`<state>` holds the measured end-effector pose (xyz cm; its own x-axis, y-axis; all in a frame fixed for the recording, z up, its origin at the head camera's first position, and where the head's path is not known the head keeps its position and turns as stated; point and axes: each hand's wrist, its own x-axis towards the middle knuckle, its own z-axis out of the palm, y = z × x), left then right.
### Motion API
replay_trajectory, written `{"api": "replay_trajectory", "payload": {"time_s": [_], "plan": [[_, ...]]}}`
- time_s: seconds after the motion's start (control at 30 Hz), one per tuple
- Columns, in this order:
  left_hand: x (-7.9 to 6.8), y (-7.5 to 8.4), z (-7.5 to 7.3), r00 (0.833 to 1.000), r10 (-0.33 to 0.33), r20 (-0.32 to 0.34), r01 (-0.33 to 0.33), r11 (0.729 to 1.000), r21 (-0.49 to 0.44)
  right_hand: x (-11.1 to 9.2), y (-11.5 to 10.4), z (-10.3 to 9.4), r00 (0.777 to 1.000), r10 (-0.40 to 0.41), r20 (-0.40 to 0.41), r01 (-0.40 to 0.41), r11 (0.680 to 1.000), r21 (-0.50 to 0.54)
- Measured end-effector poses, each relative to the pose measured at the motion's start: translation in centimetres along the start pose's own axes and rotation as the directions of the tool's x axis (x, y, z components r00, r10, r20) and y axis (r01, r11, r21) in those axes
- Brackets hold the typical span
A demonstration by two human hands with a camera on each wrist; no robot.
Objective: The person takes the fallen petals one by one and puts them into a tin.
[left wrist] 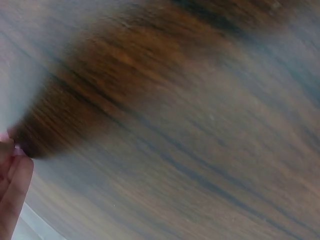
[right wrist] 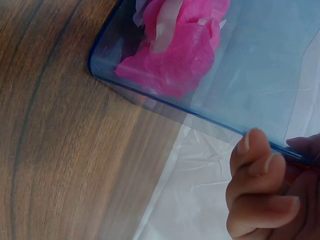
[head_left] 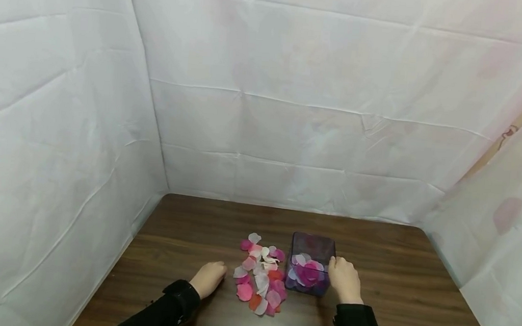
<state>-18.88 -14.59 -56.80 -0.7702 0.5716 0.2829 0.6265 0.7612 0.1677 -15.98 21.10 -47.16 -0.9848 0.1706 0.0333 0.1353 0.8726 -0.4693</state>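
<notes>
My right hand [head_left: 344,279] pinches the right wall of a see-through purplish plastic box [head_left: 314,244]. In the right wrist view the thumb and fingertips [right wrist: 252,142] are at its edge, and the box looks blue. Pink, white and lilac artificial petals [head_left: 308,273] lie inside the box. Left of it, a loose spread of pink, white and red petals [head_left: 261,280] covers the table. My left hand [head_left: 209,277] is low over the table, left of that spread, with its fingers curled. A small pinkish-lilac petal [left wrist: 19,150] shows between its fingertips in the left wrist view.
The brown wood-grain table [head_left: 182,228] has rounded far corners. White cloth hangings [head_left: 291,134] with fold lines stand behind it and on both sides. Each wrist wears a black band over a dark sleeve [head_left: 148,315].
</notes>
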Motion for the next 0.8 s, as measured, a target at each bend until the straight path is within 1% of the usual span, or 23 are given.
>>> {"api": "replay_trajectory", "payload": {"time_s": [0.1,0.2,0.3,0.37,0.43,0.5,0.57,0.67,0.73,0.8], "plan": [[0.2,0.1,0.0,1.000,-0.010,0.006,0.011,1.000,-0.004,0.0,-0.1,-0.1,1.000,-0.001,-0.006,0.001,1.000,-0.008],[0.5,-0.1,0.0,0.999,-0.043,0.012,0.043,0.998,-0.039,-0.1,-0.2,-0.1,1.000,0.000,0.000,0.000,1.000,-0.013],[1.6,-0.2,-0.5,0.996,-0.084,0.004,0.084,0.992,-0.095,-0.1,-0.2,-0.1,1.000,0.000,0.006,0.000,1.000,-0.009],[3.1,0.1,-1.2,0.995,-0.092,-0.023,0.088,0.986,-0.143,-0.1,-0.2,-0.1,1.000,0.009,0.016,-0.009,1.000,-0.005],[5.0,0.9,-2.3,0.995,-0.084,-0.057,0.071,0.978,-0.197,-0.2,-0.2,-0.2,1.000,0.011,0.017,-0.010,1.000,-0.002],[7.1,2.1,-3.6,0.994,-0.064,-0.092,0.040,0.969,-0.245,-0.2,-0.2,-0.1,1.000,0.010,0.019,-0.010,1.000,-0.001],[9.2,3.7,-4.9,0.993,-0.034,-0.115,0.001,0.962,-0.274,-0.3,-0.1,0.0,1.000,0.005,0.015,-0.005,1.000,-0.002],[12.4,6.3,-6.4,0.990,0.041,-0.137,-0.074,0.966,-0.249,-0.3,0.1,0.3,1.000,0.002,0.010,-0.002,1.000,-0.004],[14.2,8.0,-7.0,0.984,0.109,-0.140,-0.136,0.970,-0.203,-0.3,0.3,0.3,1.000,0.004,0.005,-0.003,1.000,-0.007],[15.6,9.7,-7.3,0.975,0.181,-0.126,-0.198,0.970,-0.144,-0.3,0.4,0.3,1.000,0.010,0.010,-0.010,1.000,-0.004]]}}
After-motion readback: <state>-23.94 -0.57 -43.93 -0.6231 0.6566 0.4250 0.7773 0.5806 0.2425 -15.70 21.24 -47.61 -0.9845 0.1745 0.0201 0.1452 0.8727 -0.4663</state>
